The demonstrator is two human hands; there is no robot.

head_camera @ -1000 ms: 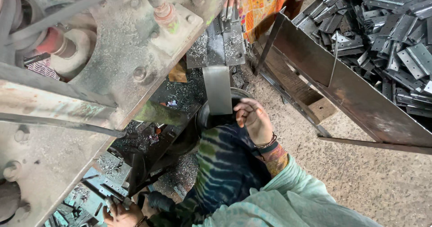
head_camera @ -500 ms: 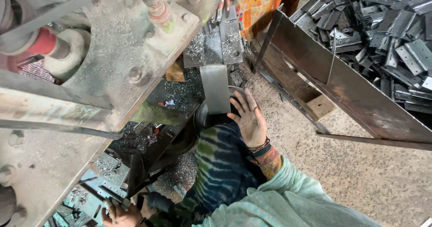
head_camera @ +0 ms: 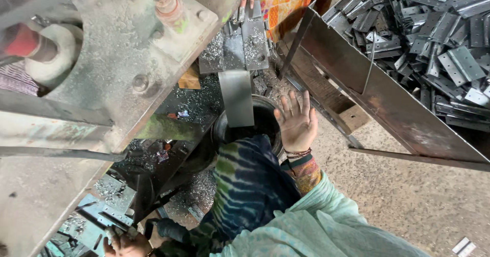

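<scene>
A: Now the right hand (head_camera: 297, 122) is spread flat, fingers apart and holding nothing, over the 3 o'clock rim of the dark round bucket (head_camera: 252, 127). A second ago it was curled lower down at that rim; it has since lifted and opened.

B: So whatever it carried is let go?

A: I judge so, though the bucket's inside is too dark to show anything. Just at 9 o'clock of the hand, the grey metal chute (head_camera: 236, 96) hangs down into the bucket's mouth, and it has not moved.

B: And the other hand?

A: The left hand (head_camera: 125, 242) sits at the frame's 7 o'clock edge, fingers closed among small flat metal pieces (head_camera: 104, 213) lying beneath the press machine (head_camera: 102, 48). Whether it grips one, I cannot tell. It has stayed about there.

B: Farther out?

A: At 2 o'clock from the right hand, a rusty sheet-metal bin (head_camera: 388, 104) holds a heap of grey hinge plates (head_camera: 439, 37). Bright metal shavings (head_camera: 194, 101) litter the machine bed at 10 o'clock, and the concrete floor (head_camera: 408, 206) lies at 4 o'clock.
</scene>
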